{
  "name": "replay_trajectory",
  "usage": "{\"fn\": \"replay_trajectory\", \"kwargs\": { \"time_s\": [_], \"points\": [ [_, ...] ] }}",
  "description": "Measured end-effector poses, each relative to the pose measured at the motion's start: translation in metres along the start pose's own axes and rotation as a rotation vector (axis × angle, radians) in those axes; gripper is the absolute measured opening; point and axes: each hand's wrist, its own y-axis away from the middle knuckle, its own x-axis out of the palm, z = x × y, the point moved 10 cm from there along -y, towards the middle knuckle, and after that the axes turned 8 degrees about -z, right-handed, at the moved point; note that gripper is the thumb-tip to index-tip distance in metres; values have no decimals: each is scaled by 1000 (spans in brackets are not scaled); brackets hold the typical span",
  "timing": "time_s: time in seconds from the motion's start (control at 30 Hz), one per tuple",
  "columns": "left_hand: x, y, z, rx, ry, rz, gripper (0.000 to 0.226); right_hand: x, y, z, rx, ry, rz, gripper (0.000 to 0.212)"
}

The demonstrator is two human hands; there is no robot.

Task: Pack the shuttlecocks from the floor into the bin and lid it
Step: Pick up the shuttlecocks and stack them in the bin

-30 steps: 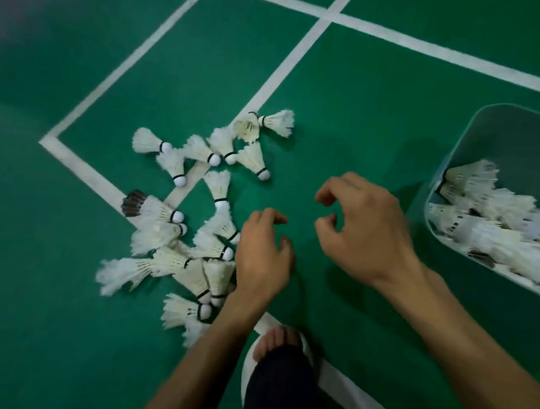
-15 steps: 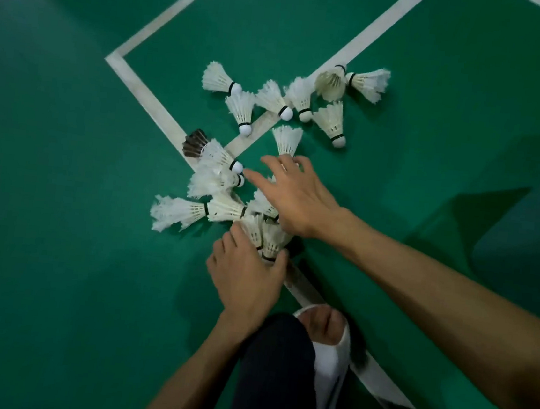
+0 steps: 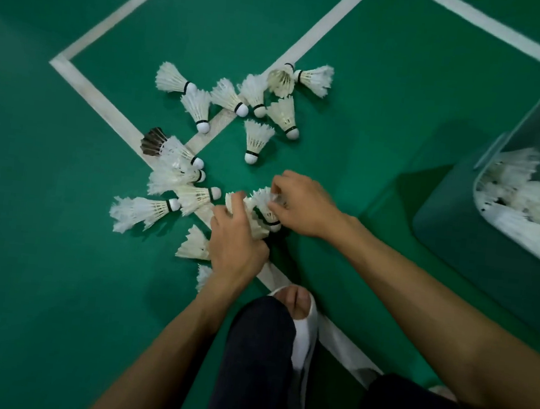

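Note:
Several white shuttlecocks (image 3: 257, 141) lie scattered on the green court floor, one with dark feathers (image 3: 152, 141) at the left. Between my hands sits a small bunch of shuttlecocks (image 3: 259, 210). My left hand (image 3: 236, 244) grips the bunch from below and the left. My right hand (image 3: 302, 204) curls its fingers round the bunch's feathers from the right. The green bin (image 3: 458, 237) stands at the right edge, holding several shuttlecocks. No lid is in view.
White court lines (image 3: 96, 96) cross the floor under the pile. My knee in dark trousers (image 3: 259, 353) and a foot in a white slipper (image 3: 301, 334) are just below my hands. Bare green floor (image 3: 369, 131) lies between the pile and the bin.
Both hands have closed on a bunch of shuttlecocks near the pile's right side. The view has swung right, bringing the bin back into sight.

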Motion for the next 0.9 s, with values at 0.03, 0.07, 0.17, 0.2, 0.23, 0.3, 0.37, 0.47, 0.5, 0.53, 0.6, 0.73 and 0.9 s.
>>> {"fn": "replay_trajectory", "kwargs": {
  "time_s": [0.03, 0.07, 0.17, 0.2, 0.23, 0.3, 0.37, 0.47, 0.5, 0.53, 0.6, 0.73, 0.9],
  "points": [
    [-1, 2, -3, 19, 80, -15, 79, -5, 3, -6, 44, -48, -23, 16],
    [-3, 4, -4, 25, 165, -29, 76, -11, 7, -11, 86, -96, -55, 14],
    [-12, 7, -2, -23, 410, -75, 64, -28, 16, -28, 203, -217, -127, 8],
    [-14, 7, -2, -46, 478, -82, 60, -30, 18, -33, 233, -269, -125, 8],
    [-17, 8, -5, -62, 532, -85, 56, -31, 20, -39, 260, -324, -116, 10],
    [-22, 10, -12, -73, 604, -82, 48, -34, 25, -46, 298, -439, -108, 12],
    [-22, 11, -24, -63, 671, -67, 41, -36, 33, -56, 346, -578, -112, 13],
    [-21, 10, -48, -21, 746, -23, 35, -47, 46, -63, 378, -698, -173, 15],
    [-19, 8, -56, -10, 786, -3, 35, -55, 51, -64, 371, -704, -205, 14],
    [-17, 5, -66, 6, 826, 23, 38, -65, 56, -63, 357, -688, -235, 14],
    [-13, 0, -88, 67, 900, 86, 50, -92, 67, -58, 314, -582, -291, 14],
    [-34, -4, -150, 220, 1067, 140, 65, -171, 92, -27, 196, -271, -476, 7],
    [-85, 12, -244, 408, 1207, 192, 59, -268, 140, -4, 106, -141, -765, 9]
  ]
}}
